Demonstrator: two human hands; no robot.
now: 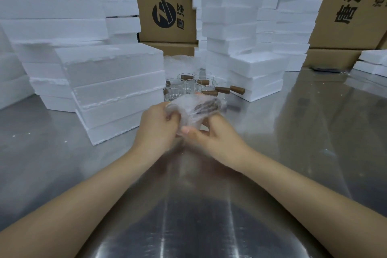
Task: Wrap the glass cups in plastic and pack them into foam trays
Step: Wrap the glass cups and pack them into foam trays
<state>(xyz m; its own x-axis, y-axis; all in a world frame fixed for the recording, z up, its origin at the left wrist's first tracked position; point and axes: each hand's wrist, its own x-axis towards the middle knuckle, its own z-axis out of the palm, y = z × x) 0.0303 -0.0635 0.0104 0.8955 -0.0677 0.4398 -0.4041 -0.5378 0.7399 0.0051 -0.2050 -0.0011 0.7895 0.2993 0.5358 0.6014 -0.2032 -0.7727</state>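
Observation:
A glass cup with a brown wooden handle, wrapped in clear bubble plastic (pixel 199 109), is held above the steel table between both hands. My left hand (pixel 157 128) grips its left side; my right hand (pixel 211 134) holds it from below and right. Behind it stand several bare glass cups (pixel 184 88) with brown handles (pixel 237 89). White foam trays (pixel 117 88) are stacked to the left, and more foam trays (pixel 255 77) to the right.
The shiny steel table (pixel 314 132) stretches around the hands. Tall piles of foam pieces (pixel 230 16) and brown cardboard boxes (pixel 167 6) line the back. A sheet of bubble plastic (pixel 180 65) lies behind the cups.

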